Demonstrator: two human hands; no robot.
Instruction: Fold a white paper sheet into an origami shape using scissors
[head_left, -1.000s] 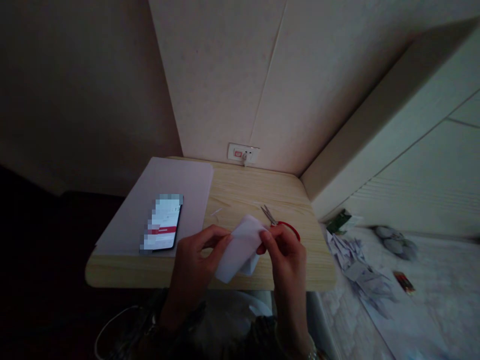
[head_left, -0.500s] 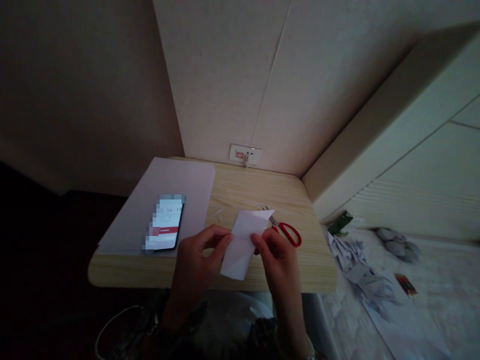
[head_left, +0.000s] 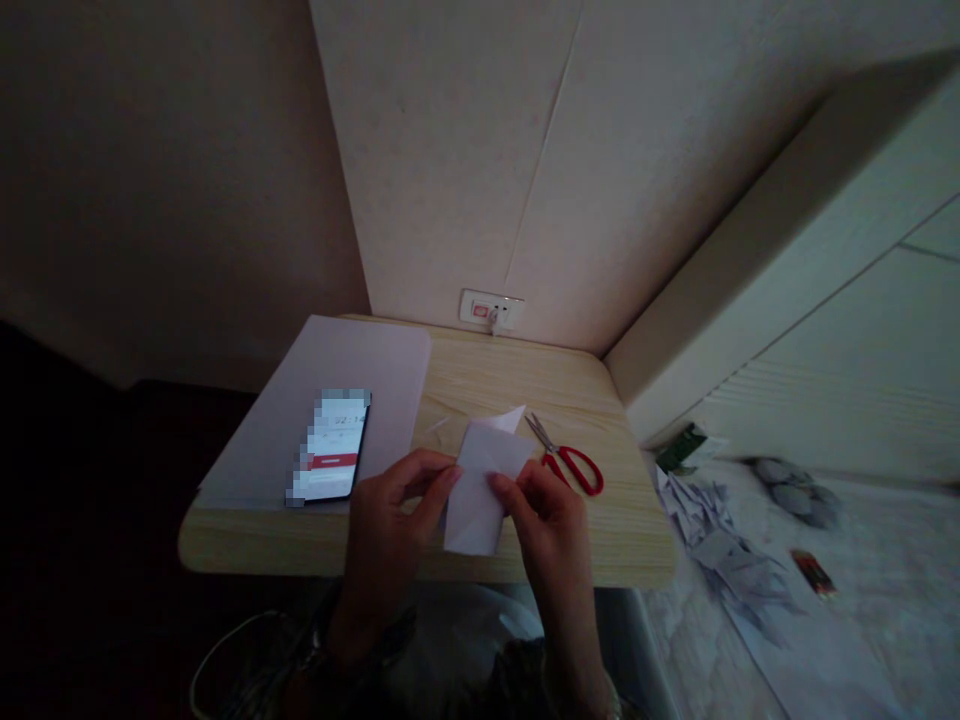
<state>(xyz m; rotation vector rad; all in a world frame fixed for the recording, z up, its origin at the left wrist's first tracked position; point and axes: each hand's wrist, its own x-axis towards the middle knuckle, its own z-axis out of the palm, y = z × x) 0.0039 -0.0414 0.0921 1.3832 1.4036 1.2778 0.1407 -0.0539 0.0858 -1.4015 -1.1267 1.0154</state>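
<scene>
Above the near part of the worktop [head_left: 517, 370], the left hand [head_left: 390, 500] is nearly closed, thumb and finger pinching the left edge of the folded paper [head_left: 474, 505], and the right hand [head_left: 553, 512], also nearly closed, has its thumb on the paper's right side, so it sits between the two. Just beyond the right hand lie the scissors [head_left: 553, 448], blades slightly parted; left of the left hand, the phone [head_left: 334, 445] rests on white sheets [head_left: 375, 352]. Well to the right hand's right, scraps [head_left: 727, 550] lie heaped.

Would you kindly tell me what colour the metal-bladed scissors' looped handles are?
The looped handles are red, seen best in the head view.
</scene>
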